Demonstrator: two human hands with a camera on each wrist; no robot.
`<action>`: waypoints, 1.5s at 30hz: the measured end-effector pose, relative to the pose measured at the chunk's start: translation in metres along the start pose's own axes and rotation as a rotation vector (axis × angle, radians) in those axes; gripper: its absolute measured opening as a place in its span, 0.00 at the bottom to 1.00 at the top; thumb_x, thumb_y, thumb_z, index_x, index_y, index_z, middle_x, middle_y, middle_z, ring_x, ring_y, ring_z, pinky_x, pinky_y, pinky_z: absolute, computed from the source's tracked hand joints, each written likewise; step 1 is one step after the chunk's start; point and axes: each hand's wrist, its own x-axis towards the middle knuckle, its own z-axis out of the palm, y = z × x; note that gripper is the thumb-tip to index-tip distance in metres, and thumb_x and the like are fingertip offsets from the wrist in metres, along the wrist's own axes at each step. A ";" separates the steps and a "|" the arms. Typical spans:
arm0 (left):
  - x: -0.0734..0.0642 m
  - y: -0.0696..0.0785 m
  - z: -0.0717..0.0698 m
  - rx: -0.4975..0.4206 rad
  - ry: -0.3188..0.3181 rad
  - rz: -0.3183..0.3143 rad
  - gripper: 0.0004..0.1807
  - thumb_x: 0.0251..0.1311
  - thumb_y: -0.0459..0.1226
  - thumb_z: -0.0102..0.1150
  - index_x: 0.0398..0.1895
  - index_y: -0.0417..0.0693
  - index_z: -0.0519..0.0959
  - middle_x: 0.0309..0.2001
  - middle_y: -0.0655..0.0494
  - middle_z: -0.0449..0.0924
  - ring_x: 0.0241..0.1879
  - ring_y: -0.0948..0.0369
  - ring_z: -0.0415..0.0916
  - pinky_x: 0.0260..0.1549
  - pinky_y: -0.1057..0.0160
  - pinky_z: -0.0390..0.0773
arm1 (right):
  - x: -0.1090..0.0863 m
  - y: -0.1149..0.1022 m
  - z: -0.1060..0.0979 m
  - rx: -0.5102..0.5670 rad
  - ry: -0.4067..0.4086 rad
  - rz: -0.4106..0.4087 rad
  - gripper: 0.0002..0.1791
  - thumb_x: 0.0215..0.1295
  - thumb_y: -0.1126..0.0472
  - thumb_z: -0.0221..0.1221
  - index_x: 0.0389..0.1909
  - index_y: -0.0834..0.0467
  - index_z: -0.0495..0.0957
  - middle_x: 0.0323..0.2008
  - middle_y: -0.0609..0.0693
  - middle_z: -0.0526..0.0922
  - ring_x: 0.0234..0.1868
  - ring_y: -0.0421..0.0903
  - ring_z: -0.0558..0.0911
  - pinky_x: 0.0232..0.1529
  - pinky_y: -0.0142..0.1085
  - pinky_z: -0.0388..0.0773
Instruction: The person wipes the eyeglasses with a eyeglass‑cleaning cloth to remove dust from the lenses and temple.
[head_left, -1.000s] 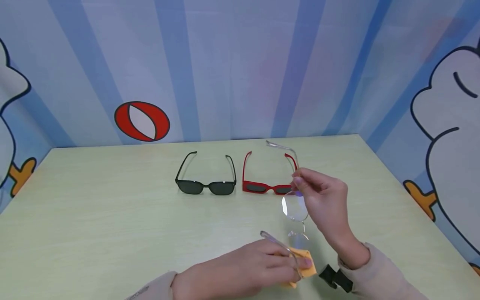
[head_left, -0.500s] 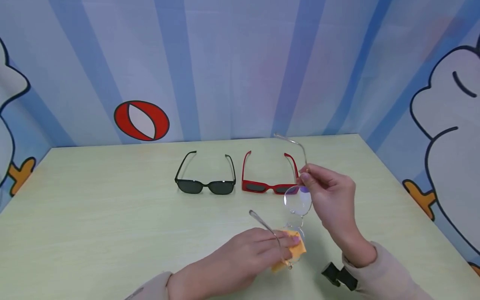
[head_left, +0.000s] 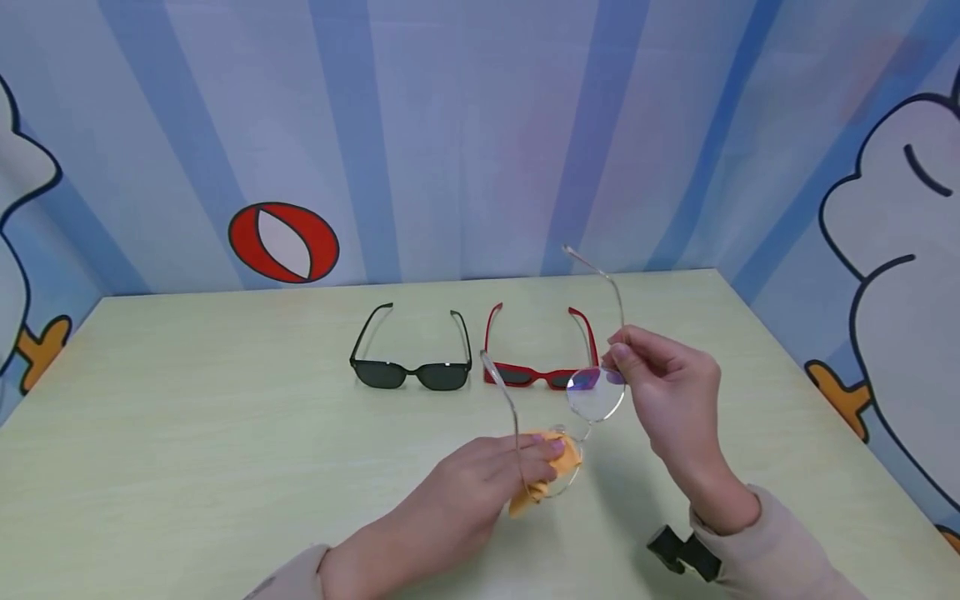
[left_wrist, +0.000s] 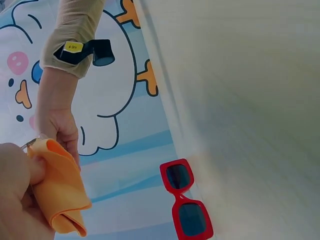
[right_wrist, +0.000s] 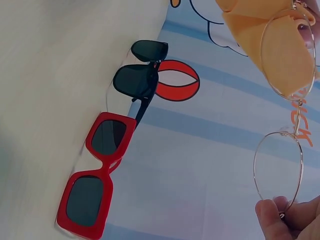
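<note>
Clear round eyeglasses with a thin metal frame (head_left: 596, 393) are held up above the table, tilted, arms unfolded. My right hand (head_left: 671, 400) pinches them at the hinge end of one lens; in the right wrist view its fingertips (right_wrist: 270, 215) grip the rim's edge. My left hand (head_left: 472, 492) holds an orange cloth (head_left: 566, 457) around the other lens, pinching it between fingers and thumb. In the left wrist view the folded cloth (left_wrist: 62, 190) hides most of that lens. One temple arm passes in front of the left fingers.
Black sunglasses (head_left: 411, 375) and red-framed sunglasses (head_left: 517, 375) stand unfolded side by side on the pale table (head_left: 187, 433), behind the hands. A printed backdrop (head_left: 465, 150) rises at the table's far edge. A black wrist camera (head_left: 684, 553) sits at the right sleeve.
Both hands have raised the eyeglasses. The left hand and cloth have moved up and to the left; the right hand has shifted slightly right, and the frame is now more tilted.
</note>
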 end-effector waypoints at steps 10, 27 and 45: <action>-0.005 -0.001 -0.003 -0.189 0.039 -0.204 0.13 0.61 0.25 0.52 0.47 0.43 0.76 0.53 0.54 0.77 0.56 0.60 0.73 0.55 0.66 0.71 | -0.001 0.002 0.000 0.014 0.026 -0.013 0.07 0.57 0.76 0.59 0.36 0.71 0.82 0.26 0.53 0.83 0.26 0.38 0.82 0.32 0.30 0.81; 0.010 0.004 0.006 -1.630 -0.008 -1.296 0.21 0.65 0.29 0.49 0.61 0.41 0.62 0.46 0.47 0.75 0.39 0.60 0.76 0.37 0.64 0.78 | -0.006 0.006 0.020 -0.235 0.121 -0.542 0.13 0.47 0.83 0.60 0.32 0.69 0.84 0.29 0.59 0.85 0.30 0.52 0.85 0.41 0.19 0.73; 0.010 0.015 0.019 -1.448 -0.006 -1.399 0.20 0.53 0.26 0.60 0.48 0.44 0.68 0.30 0.49 0.79 0.29 0.61 0.78 0.28 0.65 0.78 | -0.009 0.010 0.020 -0.252 0.143 -0.598 0.11 0.48 0.82 0.60 0.31 0.68 0.84 0.27 0.58 0.84 0.26 0.51 0.84 0.39 0.17 0.73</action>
